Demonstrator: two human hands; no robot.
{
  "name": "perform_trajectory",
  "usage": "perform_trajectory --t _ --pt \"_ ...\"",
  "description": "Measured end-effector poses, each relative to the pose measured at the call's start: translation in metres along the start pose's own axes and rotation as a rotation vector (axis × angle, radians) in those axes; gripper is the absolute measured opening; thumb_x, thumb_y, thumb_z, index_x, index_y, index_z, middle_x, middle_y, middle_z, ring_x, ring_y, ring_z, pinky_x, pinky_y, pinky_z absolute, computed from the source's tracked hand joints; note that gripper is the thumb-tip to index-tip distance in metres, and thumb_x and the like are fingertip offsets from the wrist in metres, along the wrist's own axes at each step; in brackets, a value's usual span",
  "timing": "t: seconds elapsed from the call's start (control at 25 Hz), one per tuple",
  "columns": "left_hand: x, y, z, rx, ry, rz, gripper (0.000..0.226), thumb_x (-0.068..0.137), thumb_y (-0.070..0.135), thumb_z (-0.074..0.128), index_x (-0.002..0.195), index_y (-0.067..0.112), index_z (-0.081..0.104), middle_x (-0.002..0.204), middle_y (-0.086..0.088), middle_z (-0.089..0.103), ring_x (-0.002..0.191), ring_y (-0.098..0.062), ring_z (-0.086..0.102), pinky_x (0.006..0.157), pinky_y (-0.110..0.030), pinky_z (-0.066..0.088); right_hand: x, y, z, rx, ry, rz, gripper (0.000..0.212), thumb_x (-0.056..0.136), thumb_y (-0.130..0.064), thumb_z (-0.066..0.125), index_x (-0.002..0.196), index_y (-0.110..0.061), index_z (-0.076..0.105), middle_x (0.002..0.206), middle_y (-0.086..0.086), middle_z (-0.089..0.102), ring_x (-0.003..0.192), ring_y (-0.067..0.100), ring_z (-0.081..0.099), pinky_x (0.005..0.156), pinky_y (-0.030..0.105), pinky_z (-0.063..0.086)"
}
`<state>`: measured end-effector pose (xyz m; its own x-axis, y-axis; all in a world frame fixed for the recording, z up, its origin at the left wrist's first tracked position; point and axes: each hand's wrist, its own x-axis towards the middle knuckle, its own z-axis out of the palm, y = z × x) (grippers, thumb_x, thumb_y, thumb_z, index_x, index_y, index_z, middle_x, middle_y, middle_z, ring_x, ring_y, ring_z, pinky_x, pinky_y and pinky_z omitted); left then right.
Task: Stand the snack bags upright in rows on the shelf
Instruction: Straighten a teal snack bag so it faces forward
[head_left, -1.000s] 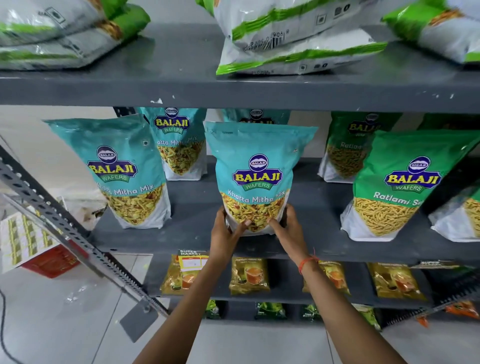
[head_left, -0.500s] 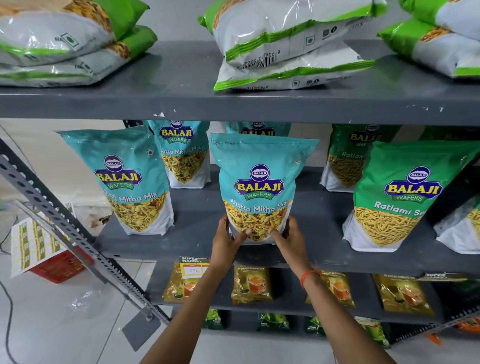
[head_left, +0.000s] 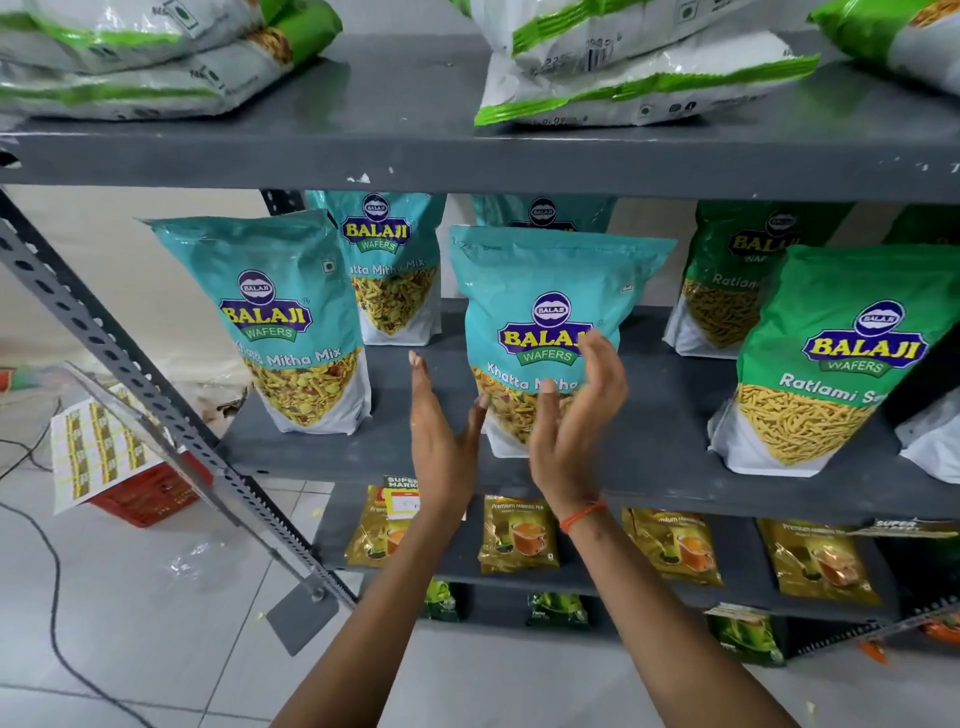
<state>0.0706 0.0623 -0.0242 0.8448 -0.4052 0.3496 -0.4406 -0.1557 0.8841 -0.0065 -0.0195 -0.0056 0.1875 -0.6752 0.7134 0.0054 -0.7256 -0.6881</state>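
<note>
I see a grey metal shelf (head_left: 649, 467) running across the view at chest height, with a teal snack bag (head_left: 540, 291) standing near its front edge at the centre. Half a second ago both hands were cupped round the base of this bag; now they have let go and drawn back toward me, and the bag stands by itself. Its long axis runs vertically, sealed top edge up and slightly tilted away to the far side, printed face turned toward me.

To its left stands a second teal bag (head_left: 280, 322), upright and leaning a little left, with a third teal bag (head_left: 389, 270) farther back between them. To the right stands a green snack bag (head_left: 831, 358), upright, with another green bag (head_left: 737, 280) behind it at the far side.

The left hand (head_left: 441, 441) is raised, palm facing right, fingers straight and spread loosely, holding nothing. The right hand (head_left: 576, 415) is raised opposite it, palm facing left, fingers gently curled and apart, also holding nothing; it overlaps the lower front of the centre bag in my view, and I cannot tell whether it touches. An orange thread (head_left: 582, 514) circles the right wrist.
</note>
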Motion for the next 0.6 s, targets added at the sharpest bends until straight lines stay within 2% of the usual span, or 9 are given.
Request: perform_trajectory --t 0.08,0.16,0.2,0.32,0.4,0.48,0.52,0.6 --pt "0.014 0.009 -0.021 0.047 0.133 0.203 0.076 0.088 0.035 0.054 0.146 0.014 0.010 0.157 -0.005 0.010 0.145 -0.009 0.009 0.117 -0.020 0.014 0.000 -0.029 0.031 0.005 -0.058 -0.221 0.036 0.091 -0.009 0.044 0.127 -0.004 0.043 0.135 0.012 0.041 0.129 0.027 0.038 0.112 0.039 0.031" --pt "0.034 0.000 -0.047 0.090 0.247 0.272 0.075 0.090 0.034 0.054 0.146 0.008 0.010 0.156 -0.013 0.009 0.146 -0.018 0.007 0.120 -0.034 0.014 -0.008 -0.045 0.066 0.013 -0.177 -0.250 0.035 0.090 -0.002 0.043 0.125 -0.002 0.045 0.133 0.017 0.046 0.127 0.029 0.040 0.112 0.036 0.030" --pt "0.044 -0.011 -0.062 0.115 0.291 0.241 0.078 0.090 0.038 0.053 0.146 0.005 0.010 0.157 -0.016 0.008 0.147 -0.021 0.005 0.120 -0.040 0.014 -0.015 -0.047 0.084 -0.001 -0.241 -0.215 0.036 0.090 0.000 0.044 0.126 -0.002 0.045 0.133 0.018 0.048 0.127 0.029 0.040 0.112 0.034 0.030" --pt "0.067 -0.057 -0.113 0.192 0.301 0.109 0.091 0.085 0.045 0.056 0.146 0.005 0.002 0.158 -0.018 0.001 0.147 -0.025 0.001 0.120 -0.046 0.011 -0.039 -0.042 0.131 -0.025 -0.435 -0.013 0.044 0.091 -0.014 0.046 0.133 -0.003 0.040 0.139 0.018 0.045 0.131 0.027 0.037 0.113 0.030 0.027" --pt "0.076 -0.088 -0.139 0.186 0.205 0.029 0.097 0.080 0.039 0.064 0.147 0.009 0.000 0.158 -0.016 0.001 0.147 -0.024 0.003 0.120 -0.040 0.012 -0.050 -0.032 0.155 -0.040 -0.628 0.186 0.063 0.087 -0.027 0.051 0.141 -0.001 0.030 0.147 0.019 0.035 0.138 0.028 0.029 0.116 0.035 0.025" --pt "0.085 -0.109 -0.157 0.109 0.094 -0.109 0.101 0.077 0.030 0.071 0.147 0.014 0.000 0.158 -0.012 0.010 0.145 -0.024 0.014 0.116 -0.039 0.022 -0.058 -0.026 0.172 -0.021 -0.795 0.425 0.076 0.085 -0.028 0.060 0.146 -0.006 0.020 0.154 0.014 0.027 0.142 0.027 0.025 0.116 0.040 0.027" --pt "0.091 -0.117 -0.163 0.074 0.034 -0.149 0.101 0.076 0.026 0.073 0.148 0.016 0.002 0.157 -0.011 0.018 0.143 -0.024 0.022 0.113 -0.041 0.028 -0.061 -0.025 0.178 0.011 -0.837 0.517 0.079 0.083 -0.028 0.064 0.147 -0.012 0.018 0.153 0.010 0.029 0.140 0.025 0.029 0.113 0.040 0.032" --pt "0.101 -0.126 -0.172 0.023 -0.054 -0.172 0.092 0.075 0.022 0.075 0.146 0.017 0.016 0.150 -0.008 0.035 0.133 -0.020 0.037 0.108 -0.040 0.037 -0.064 -0.026 0.186 0.068 -0.856 0.622 0.075 0.081 -0.026 0.066 0.142 -0.022 0.023 0.142 0.004 0.047 0.129 0.023 0.046 0.100 0.036 0.045"
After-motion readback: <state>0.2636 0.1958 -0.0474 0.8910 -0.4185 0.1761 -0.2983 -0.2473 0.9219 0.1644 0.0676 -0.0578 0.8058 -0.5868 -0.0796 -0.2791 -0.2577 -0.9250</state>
